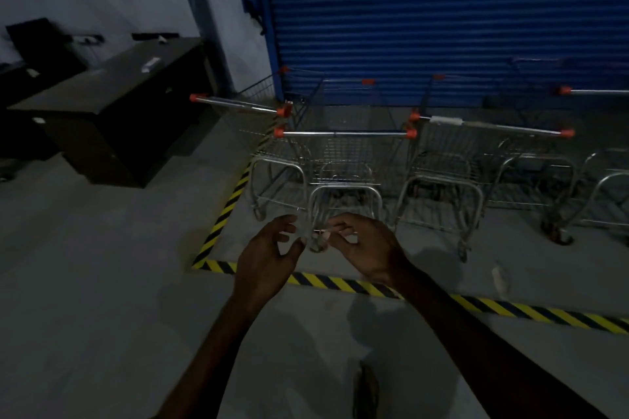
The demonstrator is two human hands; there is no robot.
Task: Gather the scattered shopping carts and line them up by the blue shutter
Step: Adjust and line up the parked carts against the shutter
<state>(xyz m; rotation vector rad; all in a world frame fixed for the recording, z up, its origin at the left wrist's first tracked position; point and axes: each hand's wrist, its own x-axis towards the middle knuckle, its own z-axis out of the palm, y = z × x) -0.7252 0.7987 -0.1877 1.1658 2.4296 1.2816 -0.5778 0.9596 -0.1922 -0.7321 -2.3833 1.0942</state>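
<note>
The left hand has loosely spread fingers and holds nothing. The right hand draws its fingertips together; whether they pinch something, I cannot tell. Beyond the fingers stands a shopping cart by the blue shutter. Its handle lies crosswise, about equally near both hands.

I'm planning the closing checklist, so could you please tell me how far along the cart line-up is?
Done: at least four carts stand side by side before the blue shutter, inside the striped floor tape. In hand: no cart; the left hand and right hand hover short of the nearest cart's handle. Left: no stray carts show here, so any remaining are out of view.
</note>
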